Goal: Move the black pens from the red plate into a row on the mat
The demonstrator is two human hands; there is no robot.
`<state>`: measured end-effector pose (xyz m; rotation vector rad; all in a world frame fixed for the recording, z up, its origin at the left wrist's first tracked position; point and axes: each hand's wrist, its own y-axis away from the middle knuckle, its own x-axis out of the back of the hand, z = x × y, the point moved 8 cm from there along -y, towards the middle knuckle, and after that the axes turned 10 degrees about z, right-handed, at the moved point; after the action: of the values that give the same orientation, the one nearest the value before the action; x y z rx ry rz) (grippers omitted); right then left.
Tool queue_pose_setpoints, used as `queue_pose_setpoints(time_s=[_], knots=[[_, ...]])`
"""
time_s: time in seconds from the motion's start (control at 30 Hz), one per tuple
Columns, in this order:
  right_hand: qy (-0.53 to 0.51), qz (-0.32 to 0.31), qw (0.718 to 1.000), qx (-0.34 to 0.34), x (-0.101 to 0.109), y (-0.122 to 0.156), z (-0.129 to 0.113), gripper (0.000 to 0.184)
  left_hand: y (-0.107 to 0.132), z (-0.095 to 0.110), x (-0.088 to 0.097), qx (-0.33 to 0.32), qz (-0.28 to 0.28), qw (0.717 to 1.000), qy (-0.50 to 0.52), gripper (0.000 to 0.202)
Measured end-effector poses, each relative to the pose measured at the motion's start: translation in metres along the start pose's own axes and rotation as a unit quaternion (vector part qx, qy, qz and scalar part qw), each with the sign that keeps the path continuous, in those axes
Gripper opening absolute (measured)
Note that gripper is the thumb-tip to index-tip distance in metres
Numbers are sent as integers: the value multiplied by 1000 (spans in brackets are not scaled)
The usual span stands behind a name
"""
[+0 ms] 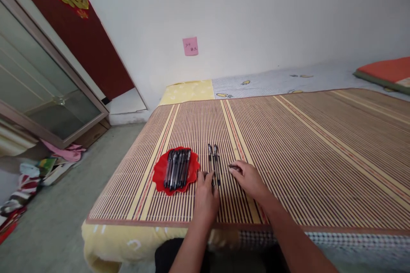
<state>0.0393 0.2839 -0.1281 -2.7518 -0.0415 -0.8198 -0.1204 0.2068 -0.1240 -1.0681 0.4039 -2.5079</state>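
A red scalloped plate lies on the striped bamboo mat and holds several dark pens side by side. Just right of the plate two pens lie parallel on the mat. My left hand rests at their near ends, fingers curled down onto them. My right hand is a little to the right, fingertips pinched on a small dark pen part against the mat.
The mat covers a bed with a yellow sheet against a white wall bearing a pink note. An orange cushion lies at the far right. Glass-door cabinet and clutter stand on the floor to the left.
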Motion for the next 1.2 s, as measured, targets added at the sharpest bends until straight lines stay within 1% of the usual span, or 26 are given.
queue_pose_setpoints(time_s=[0.1, 0.17, 0.23, 0.3, 0.37, 0.43, 0.47, 0.53, 0.6, 0.7, 0.8, 1.03, 1.2], knots=[[31, 15, 999, -11, -2, -3, 1, 23, -1, 15, 11, -11, 43, 999, -3, 45], [42, 23, 999, -10, -3, -5, 2, 21, -6, 30, 18, -26, 62, 998, 3, 41], [39, 33, 999, -5, -4, -7, 4, 18, -20, 42, 26, -40, 66, 997, 6, 38], [31, 43, 999, -2, -4, -8, 6, 16, -45, 51, 33, -41, 57, 997, -18, 34], [25, 49, 999, -2, -5, -9, 7, 15, -78, 53, 34, -32, 19, 995, -94, 33], [22, 49, 999, -3, -6, -9, 8, 15, -111, 49, 32, -7, -23, 982, -189, 35], [21, 49, 999, -5, -7, -9, 8, 15, -126, 47, 30, 2, -36, 977, -209, 36], [20, 48, 999, -14, -7, -9, 7, 15, -149, 41, 20, 16, -62, 970, -234, 35], [18, 44, 999, -24, -7, -10, 7, 14, -163, 30, 6, 32, -93, 963, -252, 32], [16, 38, 999, -31, -7, -10, 5, 15, -170, 11, -15, 54, -138, 951, -271, 27], [17, 37, 999, -27, -5, -10, 2, 16, -172, -5, -28, 70, -163, 945, -275, 29], [7, 27, 999, -33, -4, -9, -1, 17, -173, -29, -43, 102, -193, 943, -250, 30], [4, 25, 999, -29, -3, -8, -3, 19, -173, -33, -48, 108, -208, 942, -238, 31]])
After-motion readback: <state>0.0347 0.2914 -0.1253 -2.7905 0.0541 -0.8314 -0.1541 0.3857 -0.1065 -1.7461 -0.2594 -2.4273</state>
